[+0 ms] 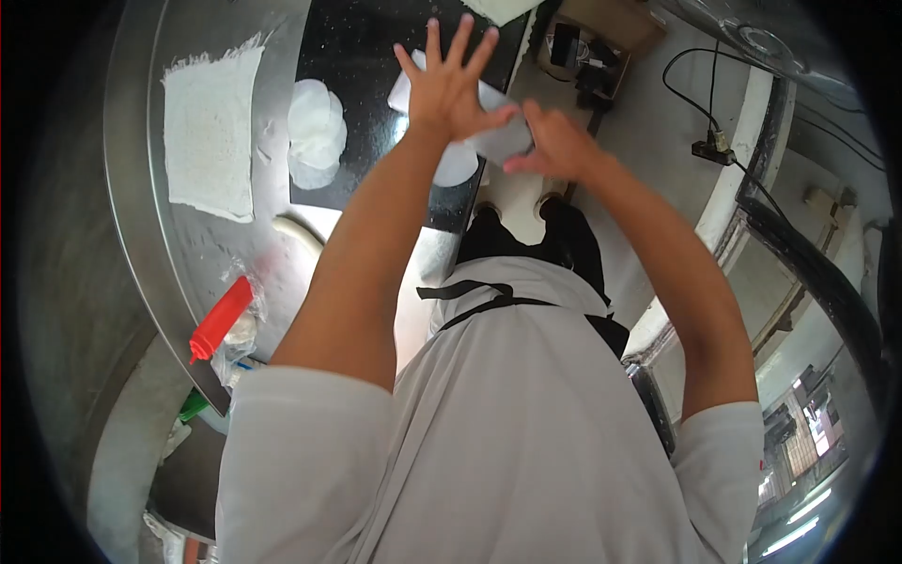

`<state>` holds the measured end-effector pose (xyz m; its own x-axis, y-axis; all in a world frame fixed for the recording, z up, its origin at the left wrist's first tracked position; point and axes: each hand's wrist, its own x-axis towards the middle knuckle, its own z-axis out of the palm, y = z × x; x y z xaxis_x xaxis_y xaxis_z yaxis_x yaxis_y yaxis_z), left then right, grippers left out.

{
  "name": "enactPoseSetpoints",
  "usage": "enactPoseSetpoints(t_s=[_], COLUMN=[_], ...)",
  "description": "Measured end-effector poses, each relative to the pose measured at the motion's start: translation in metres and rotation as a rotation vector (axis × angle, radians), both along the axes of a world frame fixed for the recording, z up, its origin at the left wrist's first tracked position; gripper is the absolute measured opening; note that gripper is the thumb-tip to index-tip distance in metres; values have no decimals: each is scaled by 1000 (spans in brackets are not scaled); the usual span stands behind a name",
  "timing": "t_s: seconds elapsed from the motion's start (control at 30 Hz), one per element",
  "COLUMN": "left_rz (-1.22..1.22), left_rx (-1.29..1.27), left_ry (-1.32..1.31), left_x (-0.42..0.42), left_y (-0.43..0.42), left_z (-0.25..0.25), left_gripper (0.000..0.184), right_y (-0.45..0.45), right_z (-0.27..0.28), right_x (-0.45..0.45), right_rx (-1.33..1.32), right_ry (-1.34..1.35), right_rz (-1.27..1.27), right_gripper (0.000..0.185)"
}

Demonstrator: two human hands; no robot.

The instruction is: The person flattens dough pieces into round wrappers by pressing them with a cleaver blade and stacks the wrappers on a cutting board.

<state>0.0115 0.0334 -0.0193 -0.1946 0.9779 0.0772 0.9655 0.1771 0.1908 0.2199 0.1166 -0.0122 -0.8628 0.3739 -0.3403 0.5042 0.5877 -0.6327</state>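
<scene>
My left hand (451, 89) is open, fingers spread, palm down over a pale flat piece (503, 134) on the black speckled board (366, 56). Its thumb reaches toward my right hand (556, 143), whose fingers are closed on the near right end of that piece. Whether the piece is a blade or a sheet I cannot tell. Partly under my left wrist, a thin white round (457, 165) lies at the board's edge. Several overlapping white rounds (317, 132) rest at the board's left side.
A white cloth (211, 136) lies on the steel table (188, 246), with a pale rope-like strip (299, 230) nearer the board. A red squeeze bottle (223, 318) lies beside plastic wrap. At right are an open box (625, 33), a power strip (714, 152) and cables.
</scene>
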Motion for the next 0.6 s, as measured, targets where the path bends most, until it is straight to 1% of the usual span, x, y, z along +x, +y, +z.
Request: enactPoseSetpoints(t_s=[0.07,0.1,0.13,0.17,0.2,0.27,0.33,0.37,0.43,0.47,0.5,0.57,0.6], left_rz=[2,-54,-108,-156,-174,-198,-125,-40,86,151,178,41,-30], left_rx=[22,-19,-68,-51,-155,-201,-129,-87,-256,-338,-292,-70,39], left_ry=[-6,1,5,-61,-50,-70,-18,-12,9,19,22,8,2], left_x=[-11,-10,-7,3,14,19,18,19,15,15,11,-2,-7], left_y=[0,-8,-22,-40,-47,-32,-17,-12,10,14,17,-6,-14], left_z=[0,0,0,-1,4,8,7,5,43,56,47,7,-10], left_gripper=[111,112,113,112,112,112,111,109,110,110,117,110,107], right_y=[1,-16,-40,-70,-79,-54,-40,-15,22,34,40,26,5], right_z=[3,11,8,-3,-11,-14,-5,-2,7,12,15,13,5], right_x=[-17,-12,0,17,24,23,26,18,-2,-10,-18,-20,-11], right_rx=[-67,-135,-128,-130,-121,-61,-41,-9,53,25,-13,-91,-120], right_ry=[-23,10,13,11,12,-18,-33,-19,-13,-19,-24,10,43], right_rz=[5,-30,-59,-88,-121,-118,-57,-1,142,144,149,121,91], right_gripper=[83,83,84,86,87,86,85,84,81,81,81,81,81])
